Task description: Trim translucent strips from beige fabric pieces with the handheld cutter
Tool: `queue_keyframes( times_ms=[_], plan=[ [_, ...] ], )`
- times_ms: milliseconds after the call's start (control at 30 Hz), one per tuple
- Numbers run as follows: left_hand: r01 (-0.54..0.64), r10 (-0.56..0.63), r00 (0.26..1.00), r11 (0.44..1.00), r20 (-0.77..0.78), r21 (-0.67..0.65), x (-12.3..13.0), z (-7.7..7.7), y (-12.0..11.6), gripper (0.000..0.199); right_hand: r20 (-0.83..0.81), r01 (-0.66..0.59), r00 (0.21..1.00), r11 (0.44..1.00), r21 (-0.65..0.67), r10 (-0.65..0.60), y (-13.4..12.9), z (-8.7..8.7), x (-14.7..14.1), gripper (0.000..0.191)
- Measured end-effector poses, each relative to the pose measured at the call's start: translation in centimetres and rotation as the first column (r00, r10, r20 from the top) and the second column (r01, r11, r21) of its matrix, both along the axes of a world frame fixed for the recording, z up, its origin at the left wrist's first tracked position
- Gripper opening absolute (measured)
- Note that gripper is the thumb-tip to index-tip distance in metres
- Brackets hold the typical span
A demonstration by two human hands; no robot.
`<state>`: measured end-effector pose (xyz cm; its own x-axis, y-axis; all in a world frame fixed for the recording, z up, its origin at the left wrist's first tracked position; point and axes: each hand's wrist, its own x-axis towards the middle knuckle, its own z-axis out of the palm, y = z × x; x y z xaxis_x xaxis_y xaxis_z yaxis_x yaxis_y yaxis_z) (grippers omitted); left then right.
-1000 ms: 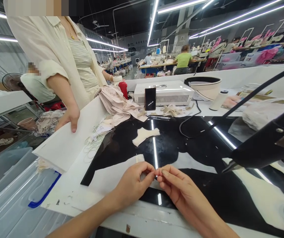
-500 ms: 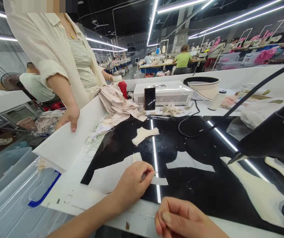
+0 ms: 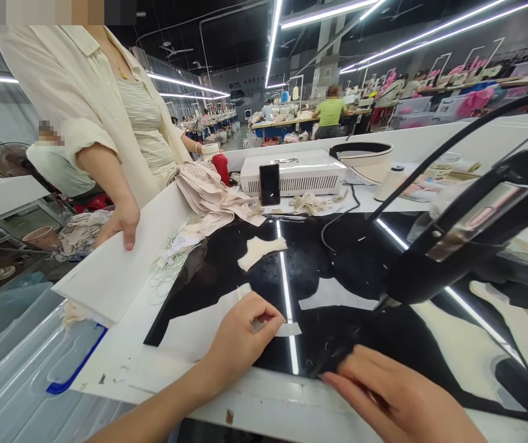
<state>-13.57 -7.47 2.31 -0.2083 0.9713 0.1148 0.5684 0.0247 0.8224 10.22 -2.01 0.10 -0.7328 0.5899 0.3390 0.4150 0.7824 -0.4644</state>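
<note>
My left hand [image 3: 245,332] is closed in a pinch over the right part of a white sheet piece [image 3: 194,326], beside a small pale strip [image 3: 288,329]; what its fingertips hold is too small to name. Lower right, my right hand [image 3: 384,387] has its fingers bent together near the glossy black board's front edge, and whatever it holds cannot be made out. A cream cut piece [image 3: 261,251] lies farther back on the black board [image 3: 245,277]. To the right is a white curved piece [image 3: 335,294], its right end beneath the tip of a black tool [image 3: 458,234].
At the left a person's hand [image 3: 120,224] rests on a white panel [image 3: 107,271]. Behind the board stand a phone [image 3: 270,184], a white vented box [image 3: 294,172] and a spool [image 3: 388,183]. Beige fabric [image 3: 213,194] lies back left. A black cable [image 3: 412,175] arches at right.
My right hand has moved right, and its fingers have shifted. The black tool has swung left over the board. My left hand stays over the white piece, and the whole view has shifted slightly.
</note>
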Motion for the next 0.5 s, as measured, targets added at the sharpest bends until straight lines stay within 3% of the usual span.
queue_keyframes(
  times_ms=[100,200,367,500],
  plan=[
    [-0.03,0.029,0.997,1.0,-0.07,-0.008,0.5,0.0,0.0,0.016,-0.034,0.031,0.999,0.96,0.279,-0.023,1.4,-1.1,-1.7,0.036],
    [-0.037,0.041,0.98,0.999,-0.193,0.025,0.8,-0.1,0.2,0.016,0.025,0.012,0.999,0.897,0.441,-0.026,1.5,-2.3,-2.8,0.043],
    [-0.004,0.067,0.911,0.988,-0.406,0.152,1.0,-1.0,0.4,0.011,0.05,0.021,0.997,0.874,0.486,-0.052,0.5,-3.2,-3.0,0.043],
    [0.135,0.013,0.836,0.964,-0.548,0.228,1.3,-2.0,0.1,0.014,0.059,0.014,0.997,0.872,0.489,-0.049,-0.2,-4.0,-2.6,0.042]
  ],
)
